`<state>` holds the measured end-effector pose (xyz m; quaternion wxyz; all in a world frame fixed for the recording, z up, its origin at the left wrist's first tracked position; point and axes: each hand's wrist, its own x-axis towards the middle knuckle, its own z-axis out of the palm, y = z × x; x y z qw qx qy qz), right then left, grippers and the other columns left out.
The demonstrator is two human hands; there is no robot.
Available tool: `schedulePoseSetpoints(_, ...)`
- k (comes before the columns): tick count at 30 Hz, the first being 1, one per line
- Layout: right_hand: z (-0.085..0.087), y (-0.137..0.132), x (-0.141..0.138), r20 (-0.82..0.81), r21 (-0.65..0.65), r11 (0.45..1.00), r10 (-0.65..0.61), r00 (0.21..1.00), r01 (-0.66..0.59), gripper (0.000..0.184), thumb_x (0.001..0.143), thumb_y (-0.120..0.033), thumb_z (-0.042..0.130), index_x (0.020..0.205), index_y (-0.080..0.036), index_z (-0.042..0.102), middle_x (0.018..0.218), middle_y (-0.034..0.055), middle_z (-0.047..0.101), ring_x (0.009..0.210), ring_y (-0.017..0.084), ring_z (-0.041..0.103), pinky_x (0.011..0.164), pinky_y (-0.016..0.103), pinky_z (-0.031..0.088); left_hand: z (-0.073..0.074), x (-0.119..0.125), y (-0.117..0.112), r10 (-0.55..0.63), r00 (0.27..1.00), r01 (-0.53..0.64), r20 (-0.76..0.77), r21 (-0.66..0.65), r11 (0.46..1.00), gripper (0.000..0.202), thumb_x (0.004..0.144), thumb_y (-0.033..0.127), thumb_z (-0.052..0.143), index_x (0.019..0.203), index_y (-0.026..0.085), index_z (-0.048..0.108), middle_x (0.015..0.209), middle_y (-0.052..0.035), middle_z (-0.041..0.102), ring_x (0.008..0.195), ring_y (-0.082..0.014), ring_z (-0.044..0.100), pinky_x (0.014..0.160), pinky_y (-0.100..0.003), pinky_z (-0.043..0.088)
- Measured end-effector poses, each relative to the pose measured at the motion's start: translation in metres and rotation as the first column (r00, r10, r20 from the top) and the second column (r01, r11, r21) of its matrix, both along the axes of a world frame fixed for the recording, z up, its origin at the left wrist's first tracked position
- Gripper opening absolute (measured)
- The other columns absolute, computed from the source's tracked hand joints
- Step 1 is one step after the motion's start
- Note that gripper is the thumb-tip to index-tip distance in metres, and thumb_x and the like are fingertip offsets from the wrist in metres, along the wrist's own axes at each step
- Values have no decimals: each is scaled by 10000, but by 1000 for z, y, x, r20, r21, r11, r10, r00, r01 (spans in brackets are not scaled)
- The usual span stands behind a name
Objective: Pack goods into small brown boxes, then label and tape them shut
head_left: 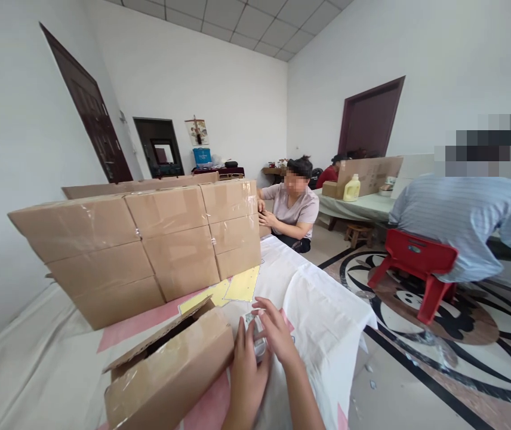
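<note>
Between my hands, over the cloth-covered table, is a small whitish packaged item (259, 344) with a greenish printed patch near its far end. My left hand (247, 361) grips it from the left, fingers pointing forward along its side. From the right, my right hand (277, 337) has its bent fingers on the upper part of the same item. The fingers hide much of it, so its exact kind is unclear. Just left of my left hand lies an open cardboard box (175, 364), its flap raised and its inside dark.
Stacked taped cartons (172, 233) form a wall along the table's far left. A white and pink cloth (318, 310) drapes the table. A co-worker (298, 206) sits beyond the cartons. Another person (456, 215) sits on a red chair (421, 254) at right, by another table.
</note>
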<state>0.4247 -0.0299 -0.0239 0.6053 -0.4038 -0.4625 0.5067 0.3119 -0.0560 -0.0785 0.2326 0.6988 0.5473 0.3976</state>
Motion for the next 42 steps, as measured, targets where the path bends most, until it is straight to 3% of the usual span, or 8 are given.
schedulePoseSetpoints(5, -1, -2, -2, 2, 4, 1000, -17, 1000, 17, 508, 872, -606, 629, 1291, -320, 609, 1246, 89, 588, 1130, 277, 607, 616, 309, 601, 0, -1, 0, -16, 1000, 16, 1, -21, 1000, 658, 955, 495, 461, 1534, 209, 334, 1681, -163, 234, 1513, -346, 331, 1136, -507, 456)
schedulePoseSetpoints(18, -3, -1, -8, 37, 17, 996, -85, 996, 85, 451, 894, -562, 618, 1252, -288, 628, 1276, 93, 649, 1209, 310, 608, 610, 307, 567, -5, -7, 4, -56, 997, 55, -60, -22, 998, 655, 960, 516, 437, 1542, 231, 342, 1700, -150, 176, 1522, -373, 297, 1160, -524, 427)
schedulePoseSetpoints(25, 0, -3, -8, 40, 25, 993, -117, 992, 116, 446, 893, -546, 630, 1226, -249, 628, 1252, 97, 666, 1206, 289, 611, 767, 348, 583, 5, -7, -2, -72, 996, 68, -46, -86, 994, 625, 958, 533, 434, 1518, 257, 387, 1713, -121, 138, 1521, -375, 300, 1119, -514, 468)
schedulePoseSetpoints(28, -2, -3, -8, 35, 19, 994, -107, 994, 107, 452, 902, -534, 609, 1245, -240, 613, 1262, 110, 648, 1211, 295, 597, 667, 311, 585, 4, -7, -2, -72, 997, 71, -8, -90, 993, 627, 950, 555, 434, 1483, 226, 409, 1706, -152, 148, 1514, -384, 315, 1110, -534, 468)
schedulePoseSetpoints(32, -5, -1, -8, -21, 4, 995, -97, 995, 97, 461, 884, -520, 610, 1246, -235, 596, 1239, 122, 622, 1176, 304, 594, 547, 286, 580, -12, -10, 6, -61, 997, 63, 57, -27, 998, 607, 917, 570, 454, 1390, 191, 447, 1663, -203, 256, 1477, -386, 383, 1130, -552, 443)
schedulePoseSetpoints(36, -6, 2, -10, -50, -7, 994, -111, 993, 111, 441, 866, -489, 620, 1222, -230, 596, 1202, 114, 611, 1136, 287, 602, 502, 254, 569, -25, -12, 17, -98, 994, 99, 43, -12, 995, 550, 912, 567, 466, 1309, 187, 500, 1653, -228, 261, 1488, -389, 363, 1157, -571, 402)
schedulePoseSetpoints(42, -1, 1, -12, -72, 1, 989, -146, 987, 146, 435, 855, -512, 636, 1177, -221, 608, 1137, 102, 615, 1090, 275, 618, 467, 234, 558, -18, -9, 10, -62, 992, 62, 114, 3, 998, 579, 886, 568, 485, 1316, 181, 495, 1645, -231, 283, 1471, -396, 390, 1137, -562, 432)
